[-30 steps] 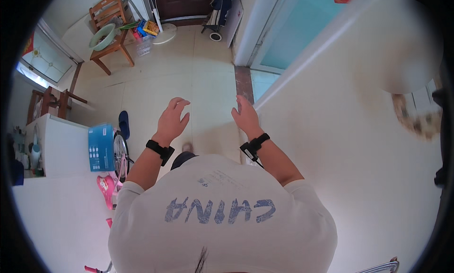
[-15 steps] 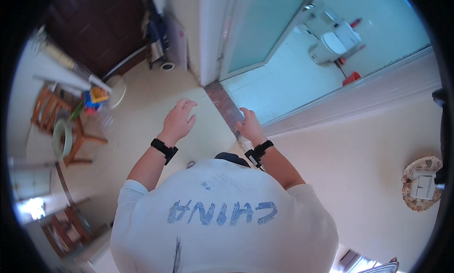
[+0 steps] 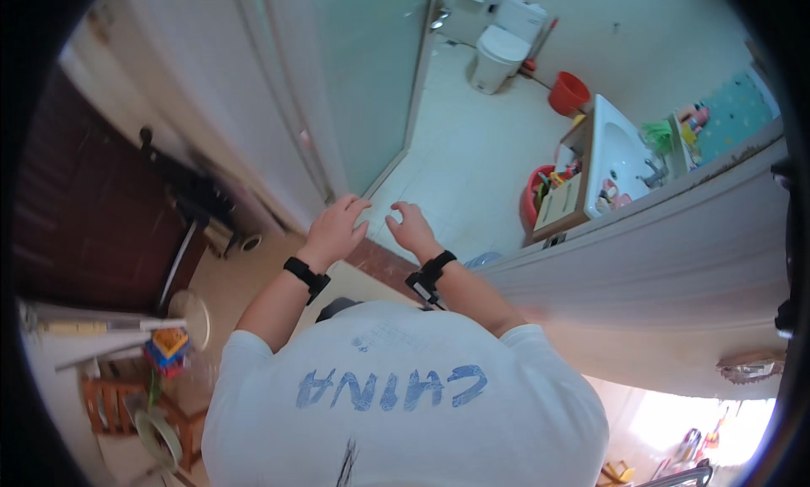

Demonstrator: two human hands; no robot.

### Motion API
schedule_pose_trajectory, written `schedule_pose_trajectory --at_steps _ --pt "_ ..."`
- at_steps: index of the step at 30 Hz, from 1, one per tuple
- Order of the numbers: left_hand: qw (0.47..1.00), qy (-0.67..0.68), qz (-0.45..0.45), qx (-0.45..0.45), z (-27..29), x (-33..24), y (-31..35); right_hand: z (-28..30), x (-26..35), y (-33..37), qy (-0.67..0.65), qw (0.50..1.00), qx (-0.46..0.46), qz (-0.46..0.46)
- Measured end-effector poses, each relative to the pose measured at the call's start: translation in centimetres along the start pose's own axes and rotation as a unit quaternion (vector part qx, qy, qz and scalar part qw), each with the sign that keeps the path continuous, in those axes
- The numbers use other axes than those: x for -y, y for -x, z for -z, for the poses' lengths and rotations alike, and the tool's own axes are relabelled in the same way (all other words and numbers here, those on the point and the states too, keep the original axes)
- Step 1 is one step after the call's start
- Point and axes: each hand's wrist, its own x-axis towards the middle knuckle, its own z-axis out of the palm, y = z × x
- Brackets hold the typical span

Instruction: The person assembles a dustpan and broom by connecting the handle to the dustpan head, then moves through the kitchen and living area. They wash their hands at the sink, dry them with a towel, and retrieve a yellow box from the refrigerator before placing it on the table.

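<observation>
Both of my hands are held out in front of me at the threshold of a bathroom, touching nothing. My left hand has its fingers loosely bent and apart, near the edge of a frosted glass door. To its right, my right hand is also empty, thumb and fingers apart, over the pale bathroom floor. Each wrist wears a black band. A dark stone sill runs below the hands.
Inside the bathroom are a white toilet, a red bucket and a washbasin on a cabinet. Behind at left are a dark brown door, a folded black item and a wooden chair. A wall stands at right.
The view has swung right and moved closer to the bathroom doorway; the washbasin and bucket show more fully. My hands have come closer together and stay empty.
</observation>
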Motion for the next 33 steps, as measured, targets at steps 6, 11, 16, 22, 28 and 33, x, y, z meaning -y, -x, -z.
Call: schedule_pose_trajectory --at_steps 6,11,16,22,28,33 --pt "0.993 0.007 -0.116 0.027 -1.3 2.5 -11.5 0.9 -3.3 -7.8 -0.010 0.996 -0.072 -0.061" --pt "0.975 0.018 -0.211 0.063 -0.4 4.4 -22.0 4.2 -4.5 -14.6 0.026 0.978 -0.146 -0.146" --pt "0.952 0.052 -0.285 0.095 -2.5 3.5 -29.9 8.4 -7.8 -17.5 0.006 0.948 -0.210 -0.238" --pt "0.899 0.083 -0.392 0.178 -8.3 -1.2 -39.8 13.4 -15.4 -21.0 -0.028 0.874 -0.330 -0.355" --pt "0.875 0.046 -0.433 0.214 -15.2 -8.0 -52.5 22.9 -26.2 -27.2 -0.108 0.846 -0.408 -0.327" --pt "0.862 0.097 -0.447 0.220 -19.9 -13.1 -60.1 28.7 -32.6 -29.6 -0.085 0.844 -0.457 -0.267"
